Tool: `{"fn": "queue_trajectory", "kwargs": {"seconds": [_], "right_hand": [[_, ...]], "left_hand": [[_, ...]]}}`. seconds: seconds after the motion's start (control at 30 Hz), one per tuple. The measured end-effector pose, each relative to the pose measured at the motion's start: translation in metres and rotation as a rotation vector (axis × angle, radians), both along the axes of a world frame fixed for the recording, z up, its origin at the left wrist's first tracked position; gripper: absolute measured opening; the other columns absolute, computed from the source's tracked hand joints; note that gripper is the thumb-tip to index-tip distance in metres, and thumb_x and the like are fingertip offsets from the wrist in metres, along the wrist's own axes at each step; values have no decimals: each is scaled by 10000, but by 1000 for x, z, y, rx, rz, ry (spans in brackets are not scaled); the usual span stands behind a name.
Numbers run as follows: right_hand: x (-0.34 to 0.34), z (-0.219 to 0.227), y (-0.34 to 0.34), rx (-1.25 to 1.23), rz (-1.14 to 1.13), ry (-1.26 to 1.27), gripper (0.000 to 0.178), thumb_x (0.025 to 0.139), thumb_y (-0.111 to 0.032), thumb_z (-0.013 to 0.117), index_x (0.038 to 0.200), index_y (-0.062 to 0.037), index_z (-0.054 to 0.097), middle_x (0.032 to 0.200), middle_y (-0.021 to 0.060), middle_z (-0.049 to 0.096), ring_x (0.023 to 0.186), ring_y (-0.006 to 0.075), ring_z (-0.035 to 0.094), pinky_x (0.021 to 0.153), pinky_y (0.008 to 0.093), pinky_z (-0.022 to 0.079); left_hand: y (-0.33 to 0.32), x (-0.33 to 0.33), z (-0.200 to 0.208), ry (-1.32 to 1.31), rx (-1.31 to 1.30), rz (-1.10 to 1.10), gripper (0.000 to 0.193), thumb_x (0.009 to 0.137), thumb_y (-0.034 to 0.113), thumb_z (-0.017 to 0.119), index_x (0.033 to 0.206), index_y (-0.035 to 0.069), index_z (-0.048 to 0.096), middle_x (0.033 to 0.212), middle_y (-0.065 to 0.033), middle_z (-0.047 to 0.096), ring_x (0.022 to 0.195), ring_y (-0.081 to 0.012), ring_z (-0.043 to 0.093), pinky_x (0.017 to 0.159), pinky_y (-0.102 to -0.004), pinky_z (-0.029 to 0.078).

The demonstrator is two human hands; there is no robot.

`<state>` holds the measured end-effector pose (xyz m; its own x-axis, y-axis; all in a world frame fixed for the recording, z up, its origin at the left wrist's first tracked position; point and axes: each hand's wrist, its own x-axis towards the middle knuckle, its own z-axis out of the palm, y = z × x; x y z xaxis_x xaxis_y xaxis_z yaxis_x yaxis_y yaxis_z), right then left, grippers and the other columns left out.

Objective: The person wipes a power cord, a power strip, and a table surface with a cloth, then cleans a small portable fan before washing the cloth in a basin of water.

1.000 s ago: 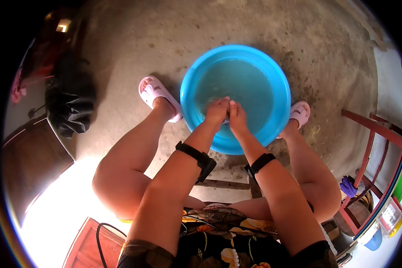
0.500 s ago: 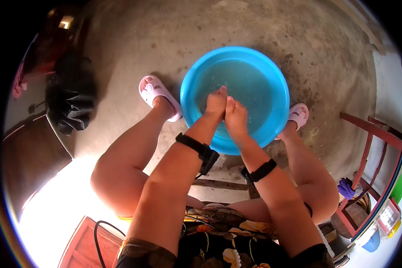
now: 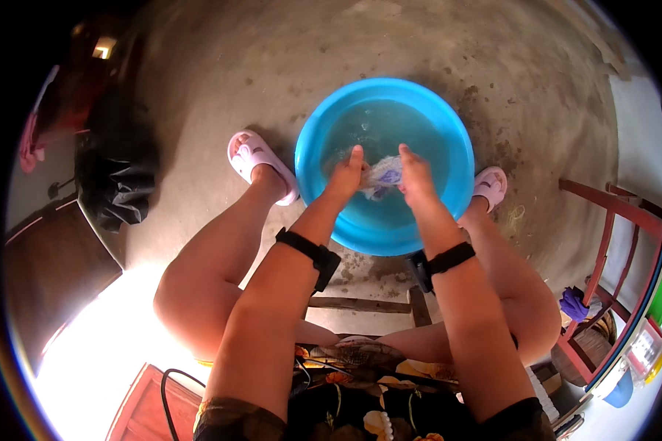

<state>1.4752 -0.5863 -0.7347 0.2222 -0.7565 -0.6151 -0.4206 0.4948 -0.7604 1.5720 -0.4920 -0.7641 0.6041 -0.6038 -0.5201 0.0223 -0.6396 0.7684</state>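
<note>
Between my two hands stretches a wet, crumpled white and purple cloth (image 3: 383,175). My left hand (image 3: 346,176) grips its left end, thumb on top. At its right end my right hand (image 3: 415,175) is closed on it, thumb up as well. Both hands are above the cloudy water inside a round blue basin (image 3: 312,132), which stands on the floor between my feet. The cloth sags a little in the middle; whether its lower part touches the water I cannot tell.
Stained concrete floor (image 3: 221,66) surrounds the basin. My feet in pink slippers (image 3: 261,158) flank it. A dark wooden bar (image 3: 360,304) lies below my arms. To the right stands a red-brown wooden frame (image 3: 603,272) with a purple cloth (image 3: 572,303); at left hangs a black plastic bag (image 3: 121,184).
My hands were pressed together over the basin and have moved apart. The cloth now shows stretched between them.
</note>
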Motion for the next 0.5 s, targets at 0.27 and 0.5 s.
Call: {"fn": "queue_trajectory", "kwargs": {"seconds": [0.27, 0.5], "right_hand": [[-14, -18, -18, 261, -209, -234, 404, 779, -358, 598, 1072, -101, 493, 879, 31, 508, 734, 127, 497, 608, 236, 440], [-55, -100, 23, 41, 112, 333, 682, 724, -308, 647, 1251, -18, 327, 1190, 165, 413, 1055, 281, 441, 853, 405, 397]], "left_hand": [[-9, 1, 6, -272, 153, -537, 322, 762, 327, 532, 762, 14, 608, 836, -215, 585, 803, -357, 562, 734, -426, 437], [0, 22, -40, 320, 59, 69, 549, 831, 452, 463, 1204, 54, 406, 1072, -109, 528, 930, -224, 535, 776, -357, 424]]}}
